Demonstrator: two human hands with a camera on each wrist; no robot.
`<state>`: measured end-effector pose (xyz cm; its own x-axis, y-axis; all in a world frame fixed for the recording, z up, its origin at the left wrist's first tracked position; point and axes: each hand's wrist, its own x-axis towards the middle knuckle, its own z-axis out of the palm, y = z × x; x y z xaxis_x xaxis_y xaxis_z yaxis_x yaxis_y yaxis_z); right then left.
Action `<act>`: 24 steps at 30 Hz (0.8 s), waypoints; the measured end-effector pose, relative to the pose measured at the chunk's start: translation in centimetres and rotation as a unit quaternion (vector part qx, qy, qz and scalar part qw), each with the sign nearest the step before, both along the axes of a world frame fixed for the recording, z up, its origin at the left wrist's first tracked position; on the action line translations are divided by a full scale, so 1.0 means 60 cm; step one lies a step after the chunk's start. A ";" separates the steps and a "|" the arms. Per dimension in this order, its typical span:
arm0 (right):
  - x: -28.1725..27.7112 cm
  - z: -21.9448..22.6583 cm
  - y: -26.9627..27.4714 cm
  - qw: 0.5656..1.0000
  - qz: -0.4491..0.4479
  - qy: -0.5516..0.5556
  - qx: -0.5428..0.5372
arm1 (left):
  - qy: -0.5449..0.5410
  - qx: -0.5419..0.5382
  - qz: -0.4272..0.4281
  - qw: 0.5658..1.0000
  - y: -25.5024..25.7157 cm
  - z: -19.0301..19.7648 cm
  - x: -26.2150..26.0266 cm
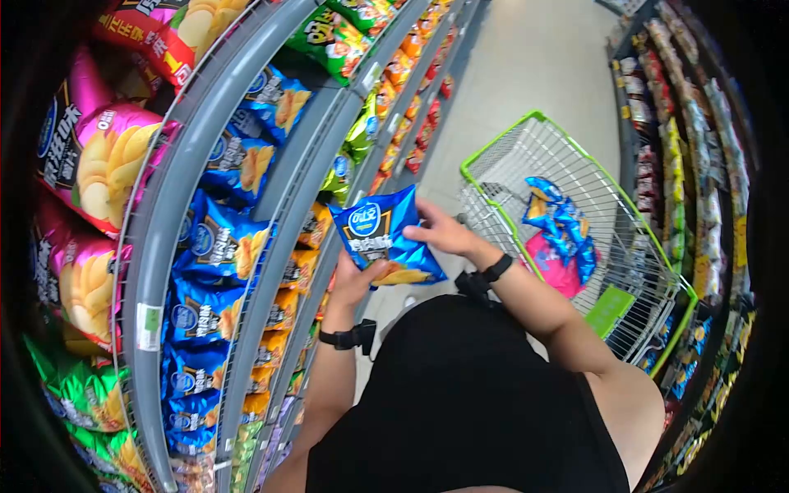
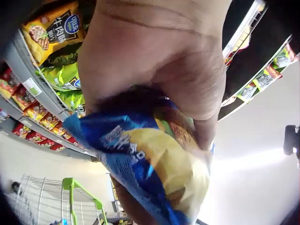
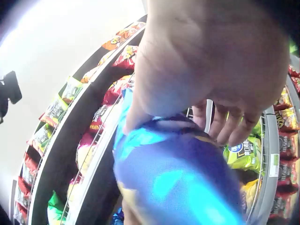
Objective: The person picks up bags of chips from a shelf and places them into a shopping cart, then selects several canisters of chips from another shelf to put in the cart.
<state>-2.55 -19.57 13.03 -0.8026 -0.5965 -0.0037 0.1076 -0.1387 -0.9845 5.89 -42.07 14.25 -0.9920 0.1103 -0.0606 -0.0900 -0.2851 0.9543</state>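
Both hands hold a blue bag of chips [image 1: 380, 234] in front of the body, its printed front facing up. My left hand [image 1: 353, 278] grips the lower left side, thumb across the front; in the left wrist view the bag [image 2: 159, 164] shows a picture of yellow chips. My right hand [image 1: 444, 232] holds the upper right edge with the thumb on the front and the fingers behind. Seen from the right wrist, the bag [image 3: 173, 168] is blurred and shiny, with several fingers [image 3: 218, 124] reaching past its far side.
Shelves on the left carry blue chip bags [image 1: 209, 308], pink bags [image 1: 107, 164] and orange bags [image 1: 275, 329]. A shopping cart [image 1: 538, 119] with a green rim stands on the right, holding blue bags [image 1: 563, 222] and a pink bag [image 1: 552, 267]. Another stocked shelf [image 1: 686, 156] lines the far right.
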 end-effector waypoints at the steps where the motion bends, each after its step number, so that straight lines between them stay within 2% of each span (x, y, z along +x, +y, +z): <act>1: -0.010 -0.008 0.007 0.998 -0.033 0.043 0.042 | 0.010 -0.012 0.022 1.000 0.006 0.011 -0.005; 2: -0.014 -0.012 0.019 0.997 -0.029 0.060 0.049 | 0.023 -0.052 0.066 0.996 0.012 0.024 -0.010; 3: -0.017 -0.010 0.026 0.999 -0.027 0.026 0.016 | 0.027 -0.057 0.099 0.993 0.013 0.041 -0.014; 5: -0.020 -0.010 0.040 0.998 -0.025 -0.043 -0.045 | 0.044 -0.102 0.176 0.978 -0.025 0.019 -0.034; 7: -0.027 -0.014 0.056 0.998 -0.014 -0.060 -0.013 | 0.048 -0.094 0.249 0.963 -0.036 0.080 -0.058; 8: -0.029 -0.011 0.063 0.998 -0.007 -0.060 -0.004 | 0.085 -0.148 0.285 0.943 -0.076 0.060 -0.082; 9: -0.030 -0.010 0.069 0.998 -0.001 -0.061 0.005 | 0.085 -0.152 0.335 0.926 -0.048 0.134 -0.092; 10: -0.033 -0.013 0.071 0.998 0.000 -0.059 0.004 | 0.129 -0.168 0.367 0.906 -0.083 0.120 -0.118; 11: -0.038 -0.018 0.071 0.998 0.001 -0.056 0.002 | 0.167 -0.175 0.382 0.892 -0.084 0.151 -0.134; 16: -0.047 -0.017 0.072 0.998 0.019 -0.028 -0.045 | 0.225 -0.283 0.482 0.798 -0.131 0.175 -0.218; 17: -0.047 -0.023 0.071 0.998 0.020 -0.016 -0.056 | 0.235 -0.275 0.495 0.790 -0.136 0.171 -0.230; 19: -0.045 -0.042 0.080 0.998 0.013 0.021 -0.061 | 0.265 -0.345 0.506 0.745 -0.176 0.142 -0.253; 20: -0.043 -0.056 0.086 0.998 -0.001 0.043 -0.054 | 0.263 -0.398 0.517 0.710 -0.150 0.123 -0.275; 21: -0.045 -0.074 0.086 0.997 0.001 0.040 -0.072 | 0.256 -0.410 0.509 0.712 -0.147 0.101 -0.288; 23: -0.048 -0.083 0.098 0.993 -0.023 0.079 -0.088 | 0.217 -0.309 0.433 0.818 -0.189 0.081 -0.266; 24: -0.046 -0.068 0.114 0.996 -0.028 0.059 -0.068 | 0.206 -0.257 0.398 0.856 -0.218 0.069 -0.264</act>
<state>-5.32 -12.72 8.94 -0.8243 -0.5399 0.1701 -0.0191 -0.2738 -0.9616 -9.96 -55.13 18.39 -0.6898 -0.5466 0.4748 0.3117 0.3678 0.8761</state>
